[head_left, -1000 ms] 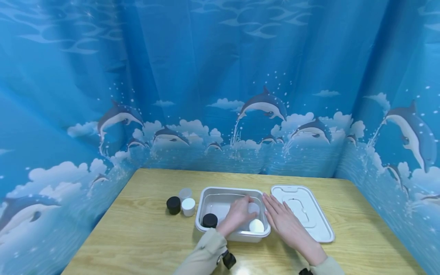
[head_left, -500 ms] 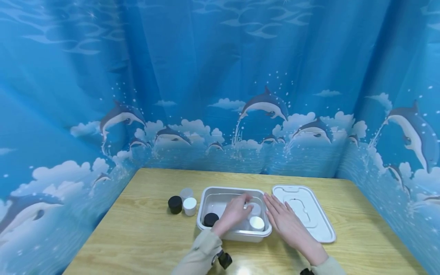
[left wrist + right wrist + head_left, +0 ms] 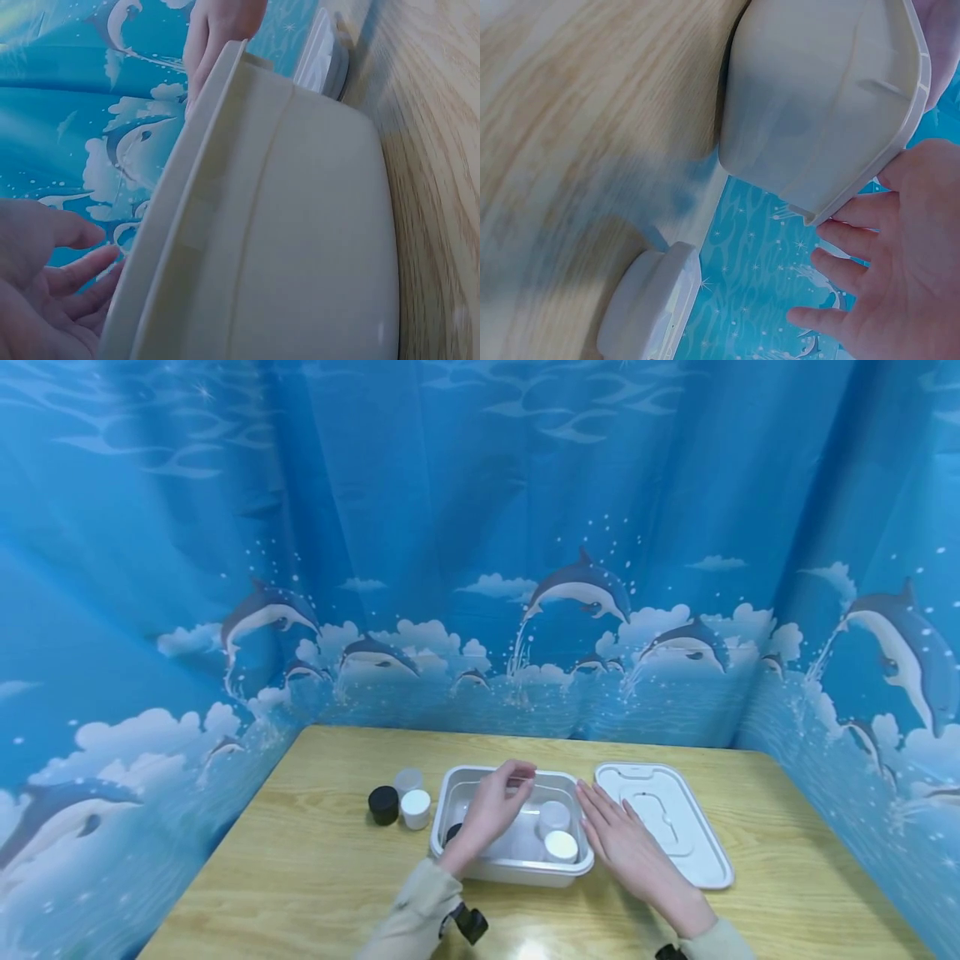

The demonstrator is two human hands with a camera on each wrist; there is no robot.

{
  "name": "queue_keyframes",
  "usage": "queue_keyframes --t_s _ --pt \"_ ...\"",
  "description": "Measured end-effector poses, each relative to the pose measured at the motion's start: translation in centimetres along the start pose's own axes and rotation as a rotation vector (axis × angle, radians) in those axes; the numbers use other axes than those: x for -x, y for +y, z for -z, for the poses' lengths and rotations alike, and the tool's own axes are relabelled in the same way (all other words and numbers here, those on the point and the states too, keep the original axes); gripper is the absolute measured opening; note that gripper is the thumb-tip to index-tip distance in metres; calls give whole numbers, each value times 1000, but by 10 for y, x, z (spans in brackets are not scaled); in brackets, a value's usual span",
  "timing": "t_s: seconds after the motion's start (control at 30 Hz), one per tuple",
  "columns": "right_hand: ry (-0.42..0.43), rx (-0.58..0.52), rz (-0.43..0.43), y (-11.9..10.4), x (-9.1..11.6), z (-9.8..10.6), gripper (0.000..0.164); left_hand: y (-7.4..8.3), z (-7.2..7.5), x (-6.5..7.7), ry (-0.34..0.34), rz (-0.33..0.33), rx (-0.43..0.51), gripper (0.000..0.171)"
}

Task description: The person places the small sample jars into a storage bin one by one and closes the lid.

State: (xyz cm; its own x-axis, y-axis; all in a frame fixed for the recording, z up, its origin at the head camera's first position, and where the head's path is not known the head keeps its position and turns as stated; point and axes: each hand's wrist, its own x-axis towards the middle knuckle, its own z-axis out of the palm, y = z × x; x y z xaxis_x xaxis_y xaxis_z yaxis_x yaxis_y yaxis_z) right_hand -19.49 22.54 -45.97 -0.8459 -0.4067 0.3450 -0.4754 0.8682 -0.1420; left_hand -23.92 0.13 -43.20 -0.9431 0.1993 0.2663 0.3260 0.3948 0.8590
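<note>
A white rectangular box (image 3: 517,863) stands without its lid on the table in the head view. Inside at its right end are a translucent jar (image 3: 553,817) and a white-capped jar (image 3: 561,845); a black-capped jar (image 3: 453,832) at the left is mostly hidden behind my left wrist. My left hand (image 3: 493,806) hovers over the box, fingers loosely bent, nothing between them; the left wrist view shows the same empty hand (image 3: 56,277) beside the rim. With straight fingers, my right hand (image 3: 626,847) touches the box's right rim, its palm visible in the right wrist view.
Left of the box stand a black-capped jar (image 3: 383,805), a white jar (image 3: 416,808) and a translucent jar (image 3: 408,779), close together. The white lid (image 3: 690,852) lies flat on the wooden table (image 3: 300,877) at the right, partly under my right hand's view. A dolphin-print curtain (image 3: 480,568) encloses the back.
My left hand has let go of the translucent jar at the box's right end and moved up and left. The right hand stays at the rim.
</note>
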Motion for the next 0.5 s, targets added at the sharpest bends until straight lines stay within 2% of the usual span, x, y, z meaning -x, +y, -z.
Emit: queue_keyframes --t_s 0.23,0.5 --pt "11 5 12 0 -1 -1 50 -4 15 2 67 -18 99 24" --pt "-13 3 2 -1 -1 0 51 -12 38 6 130 -14 59 27"
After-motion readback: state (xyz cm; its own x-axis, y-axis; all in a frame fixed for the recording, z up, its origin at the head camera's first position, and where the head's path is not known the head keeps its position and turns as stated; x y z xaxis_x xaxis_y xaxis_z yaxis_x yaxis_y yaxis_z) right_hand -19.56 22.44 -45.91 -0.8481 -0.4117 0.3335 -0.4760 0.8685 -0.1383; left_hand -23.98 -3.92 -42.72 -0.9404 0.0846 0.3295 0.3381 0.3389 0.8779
